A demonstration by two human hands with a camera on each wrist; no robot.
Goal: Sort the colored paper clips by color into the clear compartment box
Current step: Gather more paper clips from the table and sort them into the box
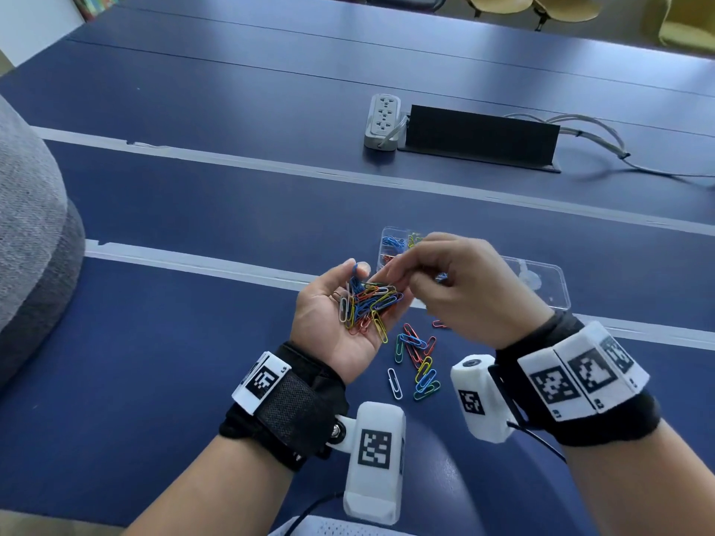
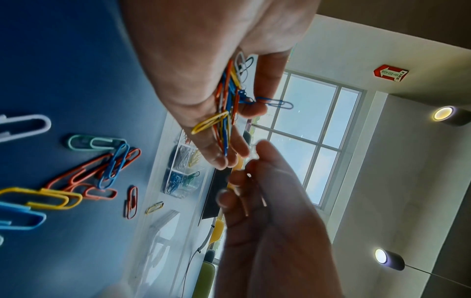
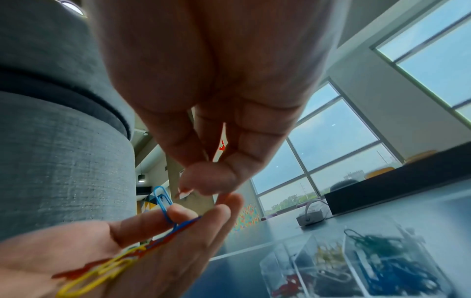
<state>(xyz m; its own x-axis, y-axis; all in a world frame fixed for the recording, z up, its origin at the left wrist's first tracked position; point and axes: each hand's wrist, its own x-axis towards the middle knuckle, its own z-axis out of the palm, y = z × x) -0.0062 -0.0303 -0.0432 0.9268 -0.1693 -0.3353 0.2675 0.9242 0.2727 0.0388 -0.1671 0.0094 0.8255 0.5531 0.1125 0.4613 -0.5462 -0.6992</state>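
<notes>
Blue table (image 1: 193, 210), left grip (image 1: 329, 319) cupping paper clips (image 1: 371, 303) under thumb, right grip (image 1: 464, 292) pinched, contents unclear.

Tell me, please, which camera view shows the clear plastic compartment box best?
The right wrist view: the clear plastic compartment box sits close, with its dividers and sorted red, yellow, green and blue paper clips visible. The left wrist view shows it smaller; in the head view the right hand hides most of it.
</notes>
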